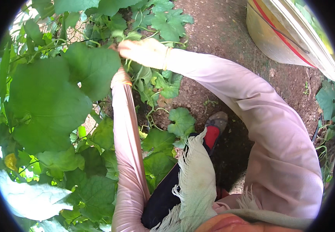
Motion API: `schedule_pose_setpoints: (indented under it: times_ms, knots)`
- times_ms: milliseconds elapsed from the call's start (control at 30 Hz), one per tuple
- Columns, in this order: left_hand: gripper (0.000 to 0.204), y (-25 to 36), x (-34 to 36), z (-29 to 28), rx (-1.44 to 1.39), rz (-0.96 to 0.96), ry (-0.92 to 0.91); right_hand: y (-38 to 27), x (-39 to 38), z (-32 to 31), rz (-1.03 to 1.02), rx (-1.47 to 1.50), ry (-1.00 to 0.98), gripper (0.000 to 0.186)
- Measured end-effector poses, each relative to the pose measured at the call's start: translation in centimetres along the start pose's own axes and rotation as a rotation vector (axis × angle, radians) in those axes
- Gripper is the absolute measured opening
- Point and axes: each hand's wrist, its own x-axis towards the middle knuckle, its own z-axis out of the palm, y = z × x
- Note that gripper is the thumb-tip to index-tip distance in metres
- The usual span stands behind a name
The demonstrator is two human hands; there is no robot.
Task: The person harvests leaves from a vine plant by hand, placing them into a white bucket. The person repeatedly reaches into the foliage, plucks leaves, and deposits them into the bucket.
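Vine foliage, broad-leaved, climbing type: thick along the left side; main large leaf [47, 100] overlapped by a second broad leaf [92, 69]. Lobed leaf [169, 25] beyond the hands, over bare soil [210, 23].

Right hand [142, 50]: at the foliage, just beyond the second leaf's right edge; overexposed and blurred. Grip: cannot tell whether closed on a stem.

Left hand [121, 73]: partly screened by the second leaf, directly below the right; fingers indistinct. Grip: cannot tell.

Bucket [270, 40], pale, red band, wire handle: upper right, well apart from both hands.

Handling notes, by judgement: steady the stem with one hand close to where the other works, so that strain stays off the vine; ease the screening leaf aside for a clear sight of the fingertips; keep sleeves and shawl fringe [196, 174] free of tendrils; place the shoe [218, 120] clear of low leaves.
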Motion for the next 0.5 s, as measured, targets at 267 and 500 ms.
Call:
schedule_pose_setpoints:
  times_ms: [267,500]
  knots:
    - [0.026,2.2,-2.3,1.5,-0.115,-0.187,-0.009,4.3,-2.6,2.5,0.699,0.35,-0.34,0.015]
    - [0.024,-0.5,-0.9,-1.0,-0.171,-0.272,-0.169,5.7,-2.5,5.2,0.634,0.185,-0.312,0.027]
